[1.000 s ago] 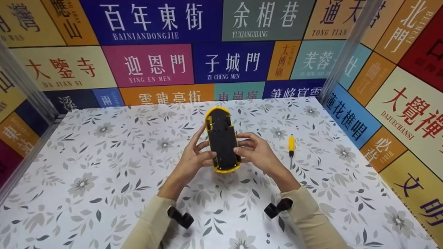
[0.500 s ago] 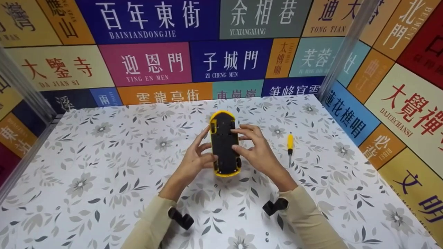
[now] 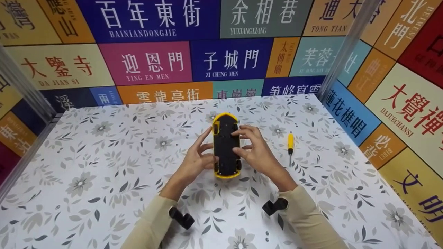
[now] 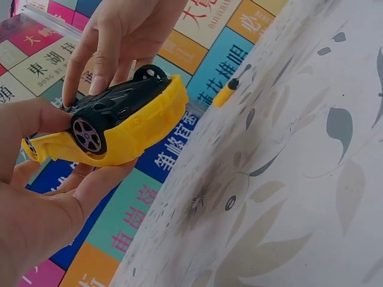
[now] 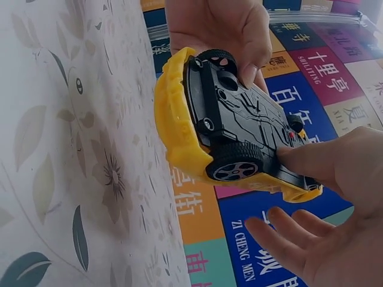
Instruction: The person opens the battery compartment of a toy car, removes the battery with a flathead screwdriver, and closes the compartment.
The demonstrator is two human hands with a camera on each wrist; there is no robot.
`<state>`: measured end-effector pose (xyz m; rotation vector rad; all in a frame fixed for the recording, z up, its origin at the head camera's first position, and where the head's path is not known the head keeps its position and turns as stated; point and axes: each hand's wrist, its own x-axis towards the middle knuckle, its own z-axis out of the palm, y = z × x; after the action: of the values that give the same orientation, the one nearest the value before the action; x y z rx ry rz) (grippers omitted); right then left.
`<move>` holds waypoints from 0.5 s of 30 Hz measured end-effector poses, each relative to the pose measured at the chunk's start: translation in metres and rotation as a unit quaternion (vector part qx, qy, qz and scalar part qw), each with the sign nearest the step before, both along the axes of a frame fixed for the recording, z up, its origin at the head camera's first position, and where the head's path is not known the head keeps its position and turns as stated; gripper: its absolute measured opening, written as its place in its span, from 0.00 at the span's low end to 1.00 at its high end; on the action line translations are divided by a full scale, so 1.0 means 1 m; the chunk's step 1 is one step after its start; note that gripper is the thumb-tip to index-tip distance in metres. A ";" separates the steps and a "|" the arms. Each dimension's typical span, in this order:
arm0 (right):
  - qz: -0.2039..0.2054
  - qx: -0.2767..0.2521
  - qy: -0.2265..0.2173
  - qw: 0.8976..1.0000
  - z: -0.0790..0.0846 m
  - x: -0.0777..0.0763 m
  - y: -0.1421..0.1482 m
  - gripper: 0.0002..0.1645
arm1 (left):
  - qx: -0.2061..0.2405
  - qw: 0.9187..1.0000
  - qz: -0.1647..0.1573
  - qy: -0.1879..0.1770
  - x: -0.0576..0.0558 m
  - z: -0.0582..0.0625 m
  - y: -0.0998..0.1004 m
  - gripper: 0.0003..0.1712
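Note:
A yellow toy car (image 3: 226, 148) is held upside down over the table, its black underside (image 5: 251, 113) and wheels showing. My left hand (image 3: 195, 159) grips its left side, thumb on the edge of the underside and fingers against the yellow body (image 4: 125, 143). On the opposite side is my right hand (image 3: 259, 150). Its thumb (image 5: 308, 161) and index finger touch the underside, while its other fingers (image 5: 281, 233) are spread below, apart from the car in the right wrist view. A screwdriver with a yellow handle (image 3: 290, 141) lies on the table to the right.
The table has a white floral cover (image 3: 114, 155). Panels with colourful lettered blocks (image 3: 152, 64) stand behind it and at both sides, with clear corner posts (image 3: 341, 62). Black wrist mounts (image 3: 181, 218) sit on both sleeves.
The toy car has shifted slightly right and nearer, tilting a little. My right index finger has come from beside the car onto its underside. The screwdriver stays where it was.

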<state>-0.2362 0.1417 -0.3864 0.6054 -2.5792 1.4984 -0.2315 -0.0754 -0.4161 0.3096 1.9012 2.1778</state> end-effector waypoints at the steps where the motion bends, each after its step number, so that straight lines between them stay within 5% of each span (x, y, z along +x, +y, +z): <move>1: -0.002 0.000 0.002 1.000 0.000 0.000 0.000 0.22 | 0.001 1.000 0.001 -0.001 0.000 0.000 0.000 0.56; 15: -0.024 0.005 0.098 0.995 0.007 0.004 -0.001 0.12 | 0.031 0.999 -0.005 -0.015 -0.001 -0.005 0.000 0.55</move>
<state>-0.2325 0.1412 -0.3798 0.6518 -2.4375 1.3393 -0.2322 -0.0755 -0.4215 0.2957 1.8166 2.2249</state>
